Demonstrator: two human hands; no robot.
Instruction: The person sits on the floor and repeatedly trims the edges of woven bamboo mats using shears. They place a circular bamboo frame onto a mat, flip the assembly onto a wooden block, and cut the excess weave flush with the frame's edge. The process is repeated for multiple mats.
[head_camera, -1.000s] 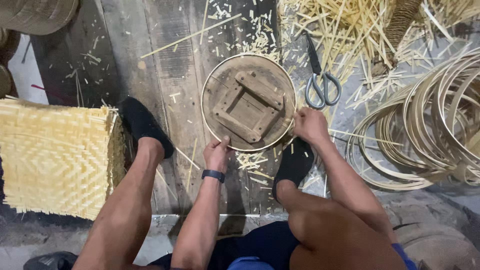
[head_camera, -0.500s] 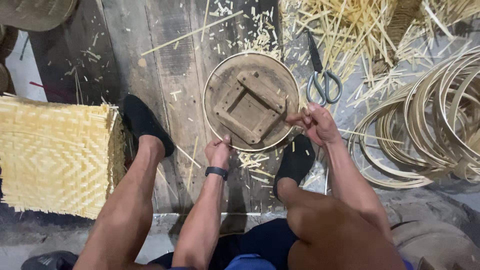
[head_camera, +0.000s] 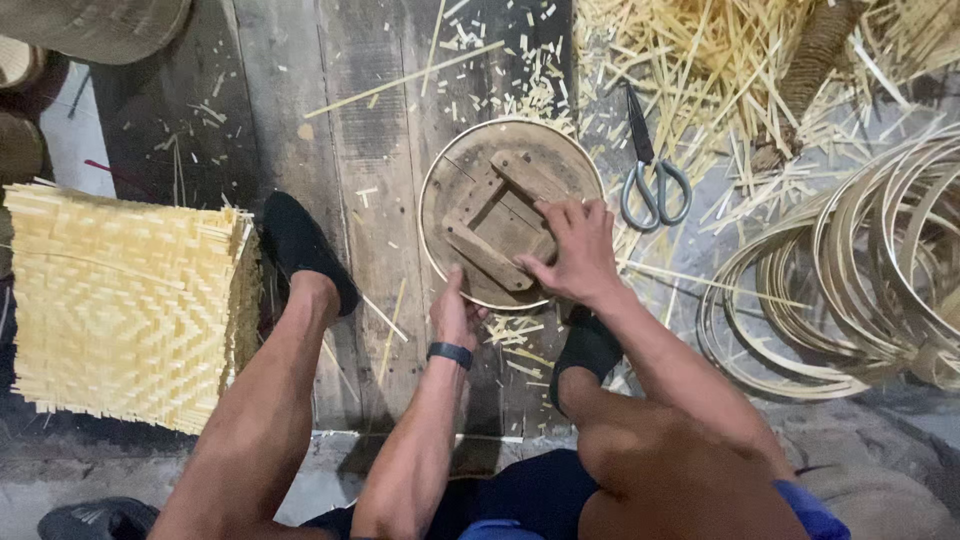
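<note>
While my right hand (head_camera: 575, 250) presses flat on the round wooden form (head_camera: 505, 210) between my feet, my left hand (head_camera: 455, 312) pinches the thin bamboo hoop (head_camera: 428, 215) at its near edge — seating it, I judge — next needs even pressure around.

I'm viewing through one head-worn camera, looking steeply down, close over the knees and plank floor (head_camera: 330, 120).

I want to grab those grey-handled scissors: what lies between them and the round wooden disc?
In the head view, only short pale bamboo offcuts on the plank floor separate the scissors from the round wooden disc.
</note>
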